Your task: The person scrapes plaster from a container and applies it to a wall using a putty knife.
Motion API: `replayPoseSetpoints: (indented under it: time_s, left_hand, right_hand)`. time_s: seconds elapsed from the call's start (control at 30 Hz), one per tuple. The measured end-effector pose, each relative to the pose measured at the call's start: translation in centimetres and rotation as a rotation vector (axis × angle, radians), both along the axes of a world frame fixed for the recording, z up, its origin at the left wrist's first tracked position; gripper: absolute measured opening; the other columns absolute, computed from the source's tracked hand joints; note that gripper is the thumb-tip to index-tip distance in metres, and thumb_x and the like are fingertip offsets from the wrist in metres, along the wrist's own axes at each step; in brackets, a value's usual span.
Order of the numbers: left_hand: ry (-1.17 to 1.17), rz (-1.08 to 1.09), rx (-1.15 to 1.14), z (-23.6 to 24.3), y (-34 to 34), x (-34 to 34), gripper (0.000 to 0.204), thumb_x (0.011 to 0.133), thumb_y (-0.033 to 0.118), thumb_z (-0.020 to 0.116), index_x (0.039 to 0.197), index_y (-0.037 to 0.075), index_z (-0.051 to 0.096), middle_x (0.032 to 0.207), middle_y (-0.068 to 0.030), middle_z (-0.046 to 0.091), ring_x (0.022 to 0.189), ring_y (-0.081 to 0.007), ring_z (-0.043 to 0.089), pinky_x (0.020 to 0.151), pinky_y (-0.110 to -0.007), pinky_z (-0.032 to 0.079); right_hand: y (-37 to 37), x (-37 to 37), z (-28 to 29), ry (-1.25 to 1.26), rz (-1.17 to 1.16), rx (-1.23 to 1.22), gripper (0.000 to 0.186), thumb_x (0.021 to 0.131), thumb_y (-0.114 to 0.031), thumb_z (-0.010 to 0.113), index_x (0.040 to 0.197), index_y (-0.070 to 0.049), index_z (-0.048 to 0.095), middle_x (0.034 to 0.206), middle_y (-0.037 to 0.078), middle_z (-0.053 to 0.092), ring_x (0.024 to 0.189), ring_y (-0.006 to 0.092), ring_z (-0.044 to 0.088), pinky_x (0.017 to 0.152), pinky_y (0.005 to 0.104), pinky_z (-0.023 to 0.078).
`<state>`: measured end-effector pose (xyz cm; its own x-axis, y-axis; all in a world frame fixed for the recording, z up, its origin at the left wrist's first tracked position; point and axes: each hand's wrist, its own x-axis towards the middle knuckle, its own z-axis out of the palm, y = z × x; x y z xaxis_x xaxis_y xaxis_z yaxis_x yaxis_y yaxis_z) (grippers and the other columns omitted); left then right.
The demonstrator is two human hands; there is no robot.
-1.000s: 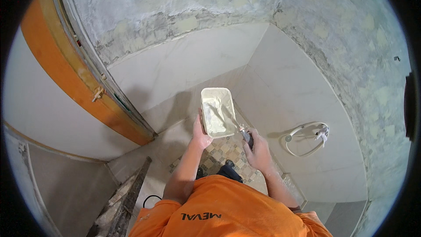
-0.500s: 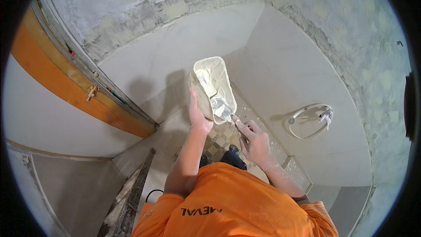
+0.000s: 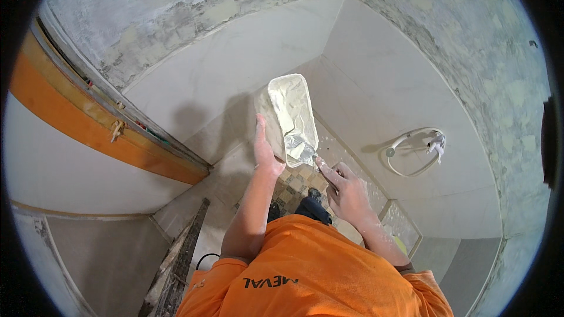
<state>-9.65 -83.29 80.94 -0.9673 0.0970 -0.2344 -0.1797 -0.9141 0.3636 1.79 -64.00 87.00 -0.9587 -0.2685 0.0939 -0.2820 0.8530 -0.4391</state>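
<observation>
My left hand (image 3: 267, 151) grips a long off-white plastic tub (image 3: 270, 130) by its near left side, fingers up along the outer wall. The tub is tilted so that its inside faces me. Pale cream filler paste (image 3: 284, 110) coats its inner walls and floor in ridges. In my right hand (image 3: 348, 195) is a putty knife (image 3: 303, 151), its handle under my stretched forefinger. The blade lies inside the near end of the tub, touching the paste and partly smeared with it. White dust and splashes cover both hands and the right forearm.
Beyond the tub, pale tiled walls (image 3: 235, 47) meet in a corner below rough plaster (image 3: 194, 0). A shower hose (image 3: 392, 167) hangs on the right wall. To the left are an orange door frame (image 3: 64, 111) and a dirty plank (image 3: 185, 252). Mosaic tiles (image 3: 291, 185) lie underfoot.
The putty knife and my right hand have shifted slightly right and toward me. More paste now lies along the tub's floor near the blade. The tub has turned a little.
</observation>
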Motion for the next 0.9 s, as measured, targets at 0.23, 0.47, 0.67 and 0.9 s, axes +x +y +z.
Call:
replayPoseSetpoints:
  time_s: [0.23,0.47,0.67,0.9]
  left_hand:
    - [0.010,0.024,-0.005,-0.4,0.2,-0.1,0.081,0.103,0.062,0.053,0.159,0.006,0.036,0.157,-0.0156,0.046,0.142,-0.0367,0.048,0.117,-0.054,0.041]
    - [0.028,0.048,-0.015,-0.5,0.5,0.5,0.083,0.103,0.063,0.053,0.160,0.006,0.034,0.159,-0.0154,0.044,0.143,-0.0366,0.046,0.118,-0.053,0.039]
    - [-0.005,0.140,-0.010,1.1,0.3,0.4,0.080,0.105,0.061,0.050,0.161,0.007,0.034,0.160,-0.0149,0.043,0.143,-0.0370,0.046,0.117,-0.054,0.040]
    - [0.006,0.299,-0.017,0.5,-1.1,-0.3,0.071,0.108,0.057,0.041,0.162,0.011,0.033,0.160,-0.0136,0.043,0.144,-0.0369,0.045,0.116,-0.057,0.041]
  right_hand:
    - [0.3,0.2,-0.3,0.032,0.002,-0.011,0.069,0.085,-0.003,0.064,0.149,-0.027,0.057,0.092,0.012,0.057,0.075,0.0375,0.063,0.064,0.0485,0.052]
    - [0.1,0.9,1.6,-0.002,-0.030,-0.035,0.072,0.079,0.006,0.062,0.146,-0.021,0.062,0.091,0.013,0.061,0.075,0.0342,0.063,0.065,0.0444,0.052]
    - [0.7,-0.2,3.6,0.029,0.048,0.000,0.069,0.084,-0.004,0.065,0.148,-0.027,0.058,0.088,0.013,0.058,0.074,0.0375,0.063,0.063,0.0482,0.053]
    - [1.1,0.5,1.9,0.035,0.053,-0.106,0.068,0.082,-0.002,0.065,0.146,-0.023,0.061,0.089,0.013,0.060,0.074,0.0372,0.063,0.066,0.0468,0.054]
